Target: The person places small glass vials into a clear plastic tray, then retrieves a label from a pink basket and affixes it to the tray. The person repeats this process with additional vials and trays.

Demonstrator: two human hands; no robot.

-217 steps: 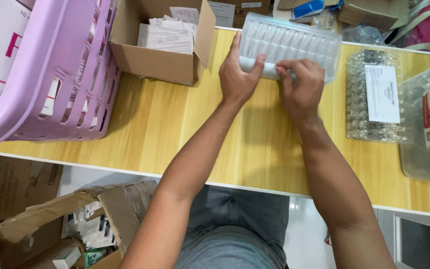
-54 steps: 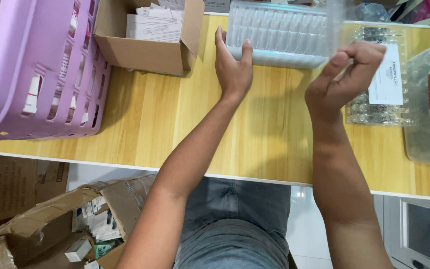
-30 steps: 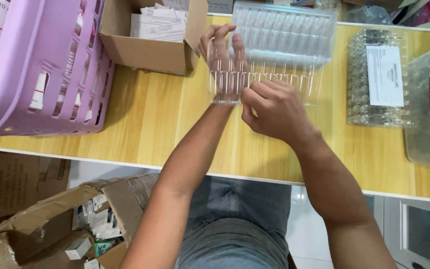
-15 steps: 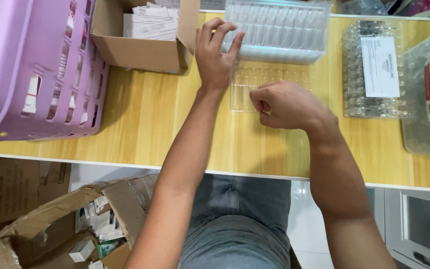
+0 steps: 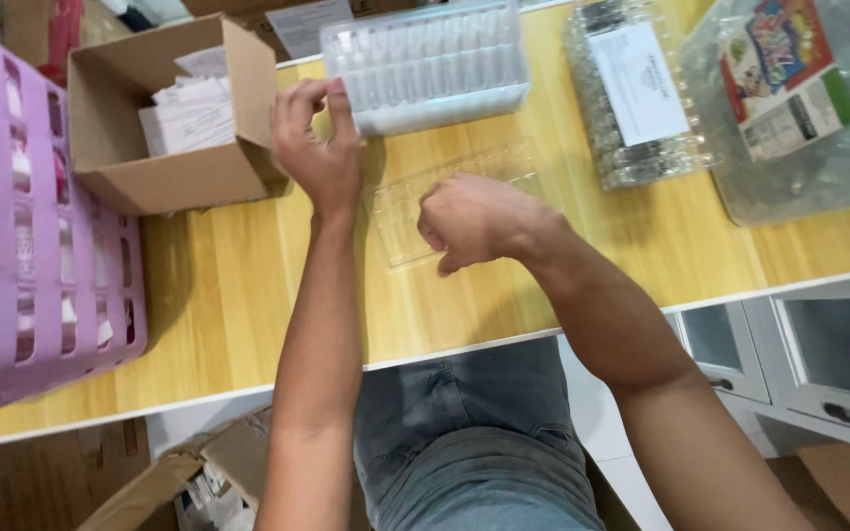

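A person sits at a light wooden table [image 5: 248,295], both bare forearms stretched out over it. A thin clear tray [image 5: 464,192] with rows of small pockets lies flat on the wood, between the two hands and just below a taller stack of similar trays [image 5: 425,64] that stands at the table's far edge.

The left hand [image 5: 315,147] is raised at the left end of that stack, fingers curled and partly spread, fingertips touching the stack's corner; whether it actually grips anything I cannot tell. The right hand [image 5: 469,221] is closed into a loose fist, knuckles up, and rests on the middle of the flat tray. Whether something is pinched inside the fist is hidden.

To the left of the left hand sits an open cardboard box [image 5: 164,177] with white folded papers [image 5: 189,113] stacked inside. Farther left, a lilac plastic basket [image 5: 31,246] with slotted walls takes up that end of the table. To the right of the stack lies a clear pack of small vials [image 5: 632,147] with a white label across it, and beyond that a larger clear bag [image 5: 809,167] with a colourful card inside. Below the table edge show the person's jeans [image 5: 464,442], a torn carton [image 5: 179,482] on the floor at left, and pale drawers [image 5: 819,364] at right.
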